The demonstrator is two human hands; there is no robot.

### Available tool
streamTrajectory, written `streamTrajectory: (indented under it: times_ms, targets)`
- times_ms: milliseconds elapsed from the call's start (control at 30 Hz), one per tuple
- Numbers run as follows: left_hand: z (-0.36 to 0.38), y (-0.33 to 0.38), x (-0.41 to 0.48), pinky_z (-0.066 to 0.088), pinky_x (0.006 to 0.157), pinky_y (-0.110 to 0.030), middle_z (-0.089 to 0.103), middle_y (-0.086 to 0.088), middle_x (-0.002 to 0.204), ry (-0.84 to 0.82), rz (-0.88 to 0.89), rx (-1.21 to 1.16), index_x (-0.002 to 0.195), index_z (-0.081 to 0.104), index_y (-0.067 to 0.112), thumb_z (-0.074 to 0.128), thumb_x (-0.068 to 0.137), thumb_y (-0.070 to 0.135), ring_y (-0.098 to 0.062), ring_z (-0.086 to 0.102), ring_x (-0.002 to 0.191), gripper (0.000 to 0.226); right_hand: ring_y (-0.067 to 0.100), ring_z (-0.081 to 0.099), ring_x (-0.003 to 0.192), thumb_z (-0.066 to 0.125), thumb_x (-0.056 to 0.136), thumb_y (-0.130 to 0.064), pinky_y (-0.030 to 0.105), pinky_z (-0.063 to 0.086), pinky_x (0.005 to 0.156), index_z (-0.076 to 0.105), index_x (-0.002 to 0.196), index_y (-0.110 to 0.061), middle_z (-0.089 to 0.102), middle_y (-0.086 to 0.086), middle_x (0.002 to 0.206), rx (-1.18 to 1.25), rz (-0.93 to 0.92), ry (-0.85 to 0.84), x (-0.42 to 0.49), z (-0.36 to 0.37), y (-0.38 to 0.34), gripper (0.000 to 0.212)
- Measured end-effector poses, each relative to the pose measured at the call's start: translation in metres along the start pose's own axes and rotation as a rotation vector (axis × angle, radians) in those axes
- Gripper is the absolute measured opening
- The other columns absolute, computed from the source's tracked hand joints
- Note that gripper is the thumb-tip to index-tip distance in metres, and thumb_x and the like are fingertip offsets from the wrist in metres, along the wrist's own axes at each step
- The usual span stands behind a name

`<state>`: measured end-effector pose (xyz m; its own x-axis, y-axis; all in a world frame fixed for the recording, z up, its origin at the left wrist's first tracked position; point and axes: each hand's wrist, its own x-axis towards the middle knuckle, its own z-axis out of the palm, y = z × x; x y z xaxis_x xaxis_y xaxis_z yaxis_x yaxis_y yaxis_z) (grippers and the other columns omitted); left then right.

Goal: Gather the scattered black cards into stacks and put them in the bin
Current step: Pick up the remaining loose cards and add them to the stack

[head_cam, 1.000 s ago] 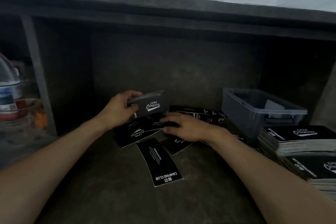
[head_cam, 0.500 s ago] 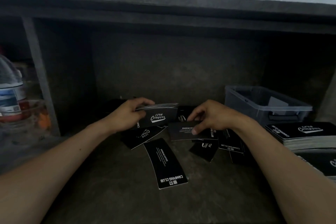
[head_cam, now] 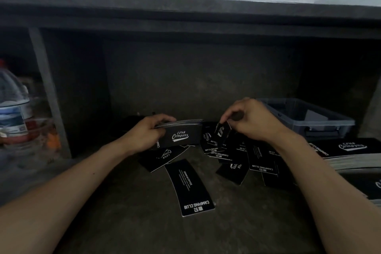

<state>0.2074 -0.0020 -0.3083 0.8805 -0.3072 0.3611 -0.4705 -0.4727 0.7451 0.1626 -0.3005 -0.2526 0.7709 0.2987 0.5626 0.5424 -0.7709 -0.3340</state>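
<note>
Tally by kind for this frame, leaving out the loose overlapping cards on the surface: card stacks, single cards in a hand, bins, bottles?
Card stacks: 3, held stack in left hand, upper right stack, lower right stack
Single card pinched by right hand: 1
Bin: 1
Bottle: 1
Total: 6

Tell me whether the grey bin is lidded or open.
Open: the grey bin has no lid, and its inner walls show from above.

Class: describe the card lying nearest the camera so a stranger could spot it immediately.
Start at the dark counter under the shelf. Nearer the viewer than the scattered cards lies one long card. Unlike the overlapping others, its whole face shows, with CAMPING CLUB printed at its near end.
</note>
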Motion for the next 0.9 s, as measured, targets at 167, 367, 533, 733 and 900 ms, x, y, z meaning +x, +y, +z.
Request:
streamTrajectory:
  times_ms: [167, 367, 533, 733, 900]
  targets:
    - [0.000, -0.003, 0.002, 0.050, 0.084, -0.021, 0.072, 0.006, 0.111, 0.000, -0.001, -0.013, 0.109, 0.065, 0.037, 0.048, 0.089, -0.011, -0.004, 0.067, 0.098, 0.056, 0.010, 0.063, 0.050, 0.057, 0.086, -0.010, 0.022, 0.046, 0.050, 0.069, 0.077, -0.022, 0.069, 0.000, 0.063, 0.175, 0.203, -0.114, -0.003, 0.006, -0.003, 0.020]
    - [0.000, -0.001, 0.001, 0.050, 0.081, -0.018, 0.073, 0.007, 0.109, 0.002, -0.005, -0.029, 0.109, 0.065, 0.037, 0.048, 0.089, -0.011, -0.002, 0.067, 0.094, 0.055, 0.004, 0.054, 0.049, 0.075, 0.079, -0.037, 0.018, 0.042, 0.050, 0.067, 0.076, -0.019, 0.065, -0.003, 0.058, 0.120, 0.172, -0.082, -0.002, 0.006, -0.006, 0.020]
    - [0.001, 0.005, -0.002, 0.051, 0.076, -0.016, 0.073, 0.000, 0.109, -0.001, -0.030, -0.052, 0.114, 0.065, 0.028, 0.048, 0.090, -0.010, -0.007, 0.067, 0.091, 0.048, 0.016, 0.068, 0.061, 0.085, 0.071, -0.017, 0.028, 0.052, 0.057, 0.055, 0.095, -0.025, 0.074, 0.000, 0.076, 0.247, 0.174, -0.233, -0.002, 0.011, -0.008, 0.039]
    - [-0.002, 0.006, -0.007, 0.051, 0.087, -0.015, 0.071, 0.015, 0.107, -0.048, 0.029, 0.117, 0.120, 0.064, 0.034, 0.083, 0.077, 0.043, 0.004, 0.066, 0.098, 0.048, 0.002, 0.064, 0.074, 0.085, 0.069, -0.028, 0.026, 0.051, 0.071, 0.067, 0.084, -0.030, 0.069, -0.015, 0.076, -0.057, -0.007, -0.089, 0.011, 0.049, -0.020, 0.023]
    - [0.002, 0.001, -0.004, 0.048, 0.088, -0.011, 0.070, 0.014, 0.105, 0.034, 0.107, 0.148, 0.118, 0.064, 0.026, 0.074, 0.089, 0.009, 0.004, 0.065, 0.099, 0.035, 0.010, 0.067, 0.091, 0.066, 0.088, -0.004, 0.019, 0.050, 0.087, 0.074, 0.100, -0.012, 0.074, 0.002, 0.097, 0.335, 0.096, 0.111, 0.022, 0.046, 0.003, 0.017]
